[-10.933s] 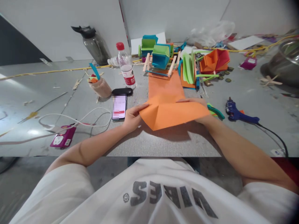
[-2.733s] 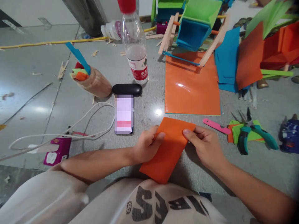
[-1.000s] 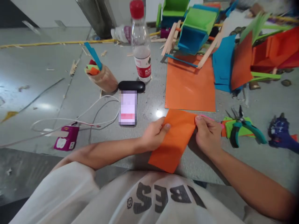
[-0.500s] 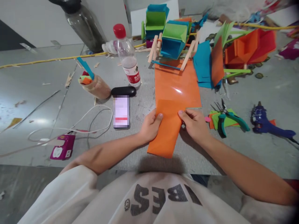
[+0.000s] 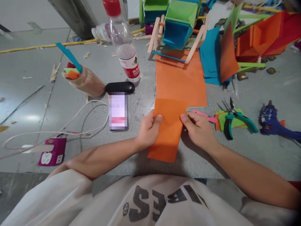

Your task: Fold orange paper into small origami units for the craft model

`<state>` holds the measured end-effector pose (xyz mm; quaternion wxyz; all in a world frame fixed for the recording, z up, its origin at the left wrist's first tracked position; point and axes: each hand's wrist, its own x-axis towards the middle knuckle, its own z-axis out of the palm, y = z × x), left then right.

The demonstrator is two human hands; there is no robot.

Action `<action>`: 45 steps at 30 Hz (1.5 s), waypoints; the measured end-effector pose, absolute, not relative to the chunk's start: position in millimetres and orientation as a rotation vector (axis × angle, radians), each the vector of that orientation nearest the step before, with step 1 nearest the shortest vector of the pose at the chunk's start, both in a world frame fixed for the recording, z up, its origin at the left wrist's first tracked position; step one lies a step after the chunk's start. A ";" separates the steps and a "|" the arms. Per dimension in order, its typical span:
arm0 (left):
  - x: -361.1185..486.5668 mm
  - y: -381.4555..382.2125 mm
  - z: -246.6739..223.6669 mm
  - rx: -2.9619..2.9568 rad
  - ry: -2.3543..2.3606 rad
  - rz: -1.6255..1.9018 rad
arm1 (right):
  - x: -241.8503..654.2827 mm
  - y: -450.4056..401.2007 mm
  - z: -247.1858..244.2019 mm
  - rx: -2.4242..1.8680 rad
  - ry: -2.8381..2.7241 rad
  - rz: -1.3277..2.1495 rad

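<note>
Both my hands hold a rectangular strip of orange paper point(image 5: 168, 135) above the front of the table. My left hand point(image 5: 150, 128) grips its left edge, thumb on top and fingers beneath. At the right edge, my right hand point(image 5: 197, 127) pinches the paper between thumb and curled fingers. Beyond the strip lies a larger orange sheet point(image 5: 181, 81), partly covered at its far end by a small wooden-stick frame point(image 5: 154, 39) carrying folded green and blue paper point(image 5: 182, 14). A pink tool point(image 5: 207, 116), its kind unclear, shows just beyond my right hand.
Right of my hands are pliers point(image 5: 231, 117) on green paper scraps and a blue glue gun point(image 5: 272, 121). To the left are a phone point(image 5: 118, 111), black case point(image 5: 119, 88), water bottle point(image 5: 125, 51), paper-filled cup point(image 5: 88, 82), white cable point(image 5: 77, 117) and purple box point(image 5: 53, 152). Folded orange paper point(image 5: 258, 39) stands far right.
The view has tipped down and closer, so the far things sit higher. The paper strip is a little more upright in my hands, and more of the pink tool shows.
</note>
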<state>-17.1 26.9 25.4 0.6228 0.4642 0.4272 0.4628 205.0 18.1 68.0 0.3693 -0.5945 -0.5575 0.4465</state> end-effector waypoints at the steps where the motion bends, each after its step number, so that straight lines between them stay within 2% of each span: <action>1: -17.0 27.3 25.7 1.064 0.984 1.081 | 205.0 18.3 68.2 -1.517 -1.448 1.158; 6: -17.1 30.2 28.3 1.050 0.991 1.122 | 204.5 18.1 68.6 -1.556 -1.515 1.108; 11: -15.5 33.3 28.9 0.994 0.964 1.147 | 202.4 16.7 68.1 -1.493 -1.524 1.231; 22: -15.4 25.6 30.8 1.054 0.890 1.018 | 202.9 19.0 73.7 -1.473 -1.359 1.089; 32: -15.2 28.0 25.6 1.036 0.940 1.108 | 203.6 15.6 70.9 -1.605 -1.504 1.049; 45: -13.1 31.3 29.3 0.995 0.975 1.239 | 200.1 13.5 70.6 -1.567 -1.606 1.106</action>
